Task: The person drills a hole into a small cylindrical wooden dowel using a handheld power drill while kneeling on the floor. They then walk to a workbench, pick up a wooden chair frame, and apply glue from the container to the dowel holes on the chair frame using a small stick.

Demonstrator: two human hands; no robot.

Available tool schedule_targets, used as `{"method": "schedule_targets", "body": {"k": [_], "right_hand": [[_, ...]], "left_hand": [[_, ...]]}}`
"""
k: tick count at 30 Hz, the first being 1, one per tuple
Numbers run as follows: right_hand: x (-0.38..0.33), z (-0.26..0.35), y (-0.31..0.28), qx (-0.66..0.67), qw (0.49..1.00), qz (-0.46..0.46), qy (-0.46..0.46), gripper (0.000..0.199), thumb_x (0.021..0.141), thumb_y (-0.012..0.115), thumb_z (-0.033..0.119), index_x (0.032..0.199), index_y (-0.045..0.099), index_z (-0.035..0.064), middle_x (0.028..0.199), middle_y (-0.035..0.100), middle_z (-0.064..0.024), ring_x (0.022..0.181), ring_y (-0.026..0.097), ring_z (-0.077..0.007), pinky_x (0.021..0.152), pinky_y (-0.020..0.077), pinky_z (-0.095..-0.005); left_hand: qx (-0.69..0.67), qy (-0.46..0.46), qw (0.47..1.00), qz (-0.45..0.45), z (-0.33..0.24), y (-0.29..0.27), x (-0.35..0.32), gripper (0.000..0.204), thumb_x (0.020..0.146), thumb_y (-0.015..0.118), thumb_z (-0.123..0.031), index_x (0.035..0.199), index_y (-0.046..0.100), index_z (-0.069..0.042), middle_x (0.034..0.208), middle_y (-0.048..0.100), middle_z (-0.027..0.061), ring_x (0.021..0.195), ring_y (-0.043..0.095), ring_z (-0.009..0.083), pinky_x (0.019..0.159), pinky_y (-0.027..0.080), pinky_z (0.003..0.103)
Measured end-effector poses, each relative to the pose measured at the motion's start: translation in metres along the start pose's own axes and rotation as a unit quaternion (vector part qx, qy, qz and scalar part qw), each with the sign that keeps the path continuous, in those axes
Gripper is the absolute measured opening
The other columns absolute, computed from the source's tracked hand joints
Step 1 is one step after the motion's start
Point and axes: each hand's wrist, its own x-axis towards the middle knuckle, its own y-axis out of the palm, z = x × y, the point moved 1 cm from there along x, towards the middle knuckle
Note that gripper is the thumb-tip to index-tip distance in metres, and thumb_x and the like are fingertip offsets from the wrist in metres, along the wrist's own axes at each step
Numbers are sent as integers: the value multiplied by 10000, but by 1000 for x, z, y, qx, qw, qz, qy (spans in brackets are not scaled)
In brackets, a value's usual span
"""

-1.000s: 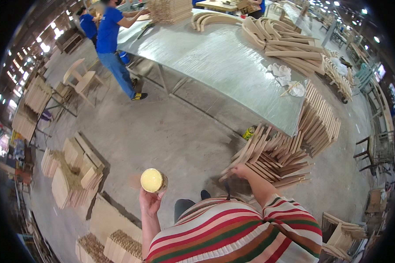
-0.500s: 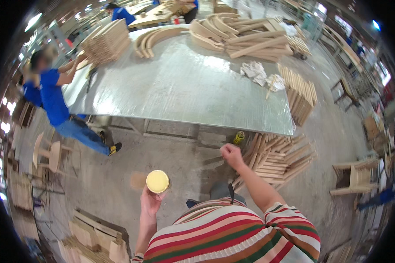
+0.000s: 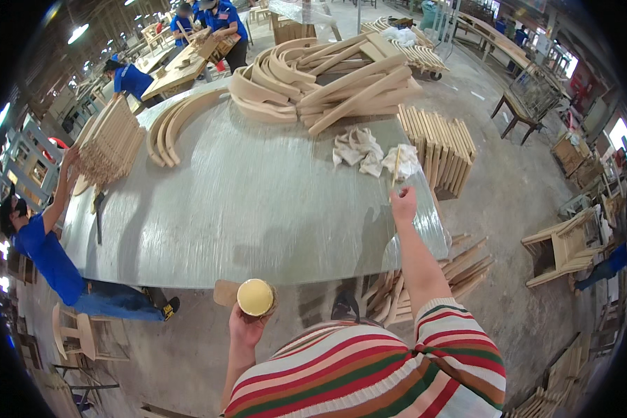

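Observation:
My left hand (image 3: 246,327) holds a round tub (image 3: 256,297) with a pale yellow top, in front of the table's near edge. A flat tan piece (image 3: 224,292) shows just left of the tub; whether I hold it too is unclear. Over the right part of the metal-topped table (image 3: 258,230), my right hand (image 3: 404,205) is closed, fingertips at the lower end of a thin wooden stick (image 3: 397,166). The stick's far end lies over a crumpled white rag (image 3: 401,161). Another white rag (image 3: 357,149) is bunched to its left.
Curved wooden parts (image 3: 272,83) are heaped at the table's far side. Stacked slats (image 3: 111,143) stand at the left, where a person in blue (image 3: 45,244) reaches to them. More wooden pieces (image 3: 460,275) lie under the right edge; a slat stack (image 3: 439,146) stands beyond it.
My right hand has gone forward from the near side of the table to the stick by the rag. I have come closer to the table; the tub remains in my left hand.

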Motion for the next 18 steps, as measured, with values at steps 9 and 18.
{"method": "schedule_targets", "body": {"k": [9,18], "right_hand": [[33,-7,46,-98,980,165,57,360,713,618,348,866,551,29,744,606,-134,749,582,-320,656,446,-404],[12,49,25,284,923,257,31,127,869,457,99,884,531,-4,716,551,-56,633,511,-103,592,433,-273]], "left_hand": [[48,-37,998,-32,-9,56,84,397,918,291,-255,1198,436,-12,1180,501,153,1076,507,304,865,461,457],[158,-162,973,41,-28,97,130,375,913,339,-260,1186,466,-35,1133,543,94,1010,559,229,824,491,409]]}}
